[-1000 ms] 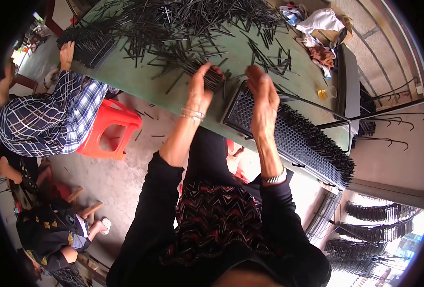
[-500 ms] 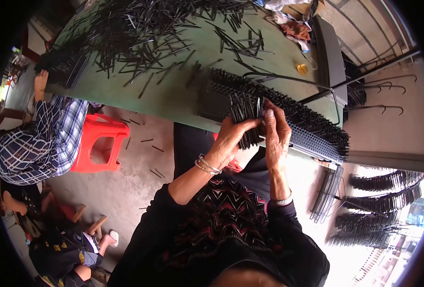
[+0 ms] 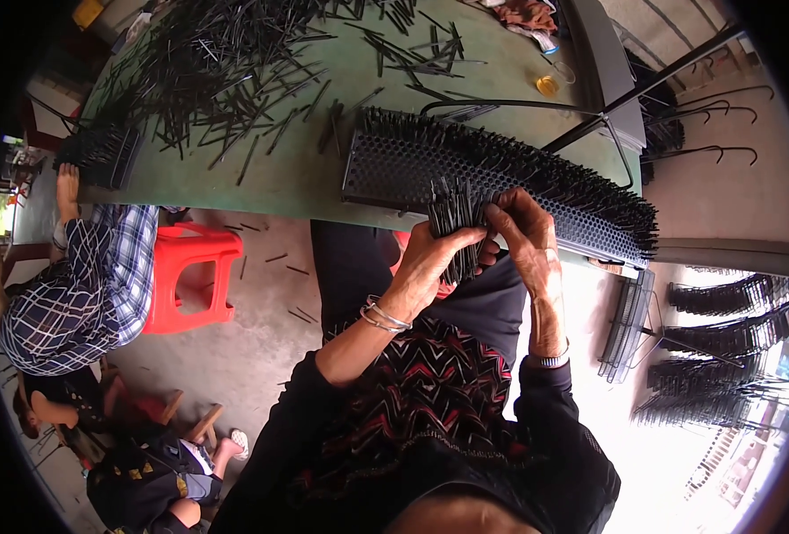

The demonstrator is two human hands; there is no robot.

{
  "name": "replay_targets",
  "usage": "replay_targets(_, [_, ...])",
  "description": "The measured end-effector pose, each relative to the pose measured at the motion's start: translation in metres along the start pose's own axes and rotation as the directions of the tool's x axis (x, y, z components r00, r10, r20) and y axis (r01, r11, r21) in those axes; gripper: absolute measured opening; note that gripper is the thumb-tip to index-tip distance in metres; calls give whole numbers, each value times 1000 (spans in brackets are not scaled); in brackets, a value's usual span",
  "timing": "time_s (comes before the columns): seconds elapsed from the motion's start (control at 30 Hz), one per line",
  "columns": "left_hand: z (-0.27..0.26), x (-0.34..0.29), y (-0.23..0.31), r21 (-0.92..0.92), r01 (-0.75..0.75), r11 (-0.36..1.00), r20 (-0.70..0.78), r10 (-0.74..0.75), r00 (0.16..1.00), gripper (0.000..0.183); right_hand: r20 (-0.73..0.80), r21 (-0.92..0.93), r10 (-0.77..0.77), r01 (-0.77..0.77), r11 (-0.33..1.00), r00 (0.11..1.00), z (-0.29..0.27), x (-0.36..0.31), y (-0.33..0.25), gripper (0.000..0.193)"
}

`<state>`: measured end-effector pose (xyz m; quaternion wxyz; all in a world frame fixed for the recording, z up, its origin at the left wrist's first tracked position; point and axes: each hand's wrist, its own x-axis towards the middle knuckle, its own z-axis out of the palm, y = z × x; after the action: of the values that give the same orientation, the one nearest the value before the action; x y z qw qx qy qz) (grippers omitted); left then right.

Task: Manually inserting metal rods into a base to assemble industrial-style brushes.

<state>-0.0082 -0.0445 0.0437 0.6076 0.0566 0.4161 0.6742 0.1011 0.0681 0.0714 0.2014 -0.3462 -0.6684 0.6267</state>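
My left hand (image 3: 430,258) is wrapped round a bundle of thin black sticks (image 3: 452,214), which stands roughly upright with its ends fanned out at the top. Close to the bundle's right side is my right hand (image 3: 532,236), its thumb and fingertips pinched together. What lies in that pinch, if anything, is too small to make out. Just beyond both hands, a long black perforated rack (image 3: 394,169) rests along the table's near edge. Many black sticks poke up in rows from its far side, while holes show bare on the near side.
Loose black sticks (image 3: 225,71) are heaped on the green table (image 3: 297,182). A black metal frame (image 3: 590,116) stands behind the rack. To the left are a red stool (image 3: 194,276) and a person in a checked top (image 3: 65,294). Filled racks (image 3: 724,329) stand at right.
My right hand has drawn slightly right, and its fingers have curled into a pinch. The left hand keeps its bundle. The whole view has shifted, showing more of the rack's near side.
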Motion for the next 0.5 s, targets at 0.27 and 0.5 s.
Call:
replay_targets(0.27, [0, 0, 2, 13, 2, 1000, -38, -2, 999, 20, 18, -30, -18, 18, 999, 1000, -1, -1, -5, 16])
replay_targets(0.5, [-6, -1, -1, 62, -46, 997, -66, 50, 997, 19, 85, -24, 17, -15, 1000, 996, -10, 1, -2, 15])
